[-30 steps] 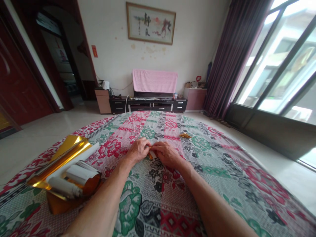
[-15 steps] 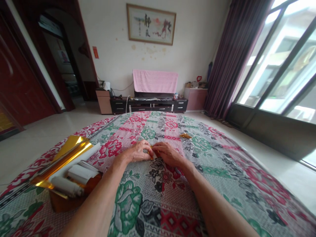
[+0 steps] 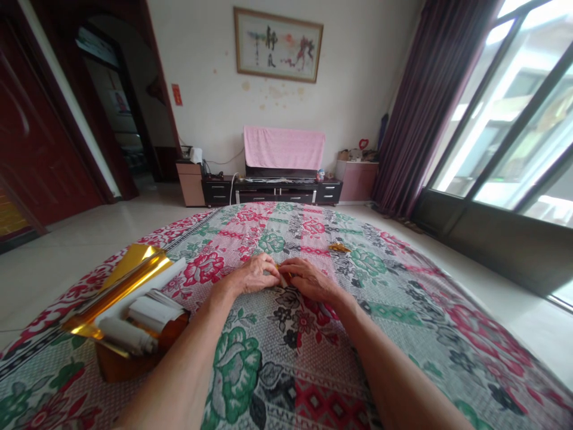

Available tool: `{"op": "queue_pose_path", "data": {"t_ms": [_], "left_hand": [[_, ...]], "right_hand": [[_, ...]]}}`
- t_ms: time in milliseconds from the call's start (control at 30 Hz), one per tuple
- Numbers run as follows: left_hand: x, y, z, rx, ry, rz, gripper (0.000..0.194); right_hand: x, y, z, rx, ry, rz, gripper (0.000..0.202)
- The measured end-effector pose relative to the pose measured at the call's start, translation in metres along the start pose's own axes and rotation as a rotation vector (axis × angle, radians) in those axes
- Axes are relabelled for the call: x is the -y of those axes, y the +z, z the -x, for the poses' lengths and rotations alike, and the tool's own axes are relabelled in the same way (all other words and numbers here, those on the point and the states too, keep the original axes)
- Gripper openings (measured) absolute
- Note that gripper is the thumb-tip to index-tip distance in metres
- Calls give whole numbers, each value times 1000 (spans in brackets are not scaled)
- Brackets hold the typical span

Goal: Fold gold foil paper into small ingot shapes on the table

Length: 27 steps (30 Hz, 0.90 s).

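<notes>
Both hands meet over the middle of the flowered cloth. My left hand (image 3: 257,273) is closed, its fingertips pinching a small piece of gold foil (image 3: 281,276) that is mostly hidden. From the other side, my right hand (image 3: 308,278) has its fingers pressed together on the same piece. Beyond my right hand lies a small folded gold piece (image 3: 339,247) on the cloth. At the left stands a container (image 3: 120,365) with a gold foil roll (image 3: 129,285) and white paper rolls (image 3: 128,335) in it, beside my left forearm.
The flowered tablecloth (image 3: 394,334) covers a large rounded table. Past its far edge are a low black cabinet (image 3: 264,196) and a pink cloth (image 3: 284,147) draped over a screen. Purple curtains (image 3: 430,89) hang at the right beside tall windows.
The whole view has shifted slightly, so things appear a little further right. The fingers of my left hand have curled in a little around the small foil piece.
</notes>
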<state>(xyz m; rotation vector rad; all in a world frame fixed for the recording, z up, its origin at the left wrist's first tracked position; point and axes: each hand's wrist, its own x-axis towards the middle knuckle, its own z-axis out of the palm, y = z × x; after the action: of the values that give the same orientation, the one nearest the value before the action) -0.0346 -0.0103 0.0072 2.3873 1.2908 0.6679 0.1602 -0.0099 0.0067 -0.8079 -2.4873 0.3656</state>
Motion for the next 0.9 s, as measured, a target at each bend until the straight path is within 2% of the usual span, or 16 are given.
{"op": "queue_pose_path", "data": {"t_ms": [133, 300, 900], "left_hand": [[0, 3, -2, -14, -37, -8, 10], [1, 7, -3, -70, 1, -47, 12], [-2, 13, -6, -93, -5, -174, 11]], "right_hand": [[-1, 3, 0, -36, -16, 24, 32], [0, 4, 1, -52, 2, 50, 31], [-5, 10, 2, -93, 17, 44, 37]]}}
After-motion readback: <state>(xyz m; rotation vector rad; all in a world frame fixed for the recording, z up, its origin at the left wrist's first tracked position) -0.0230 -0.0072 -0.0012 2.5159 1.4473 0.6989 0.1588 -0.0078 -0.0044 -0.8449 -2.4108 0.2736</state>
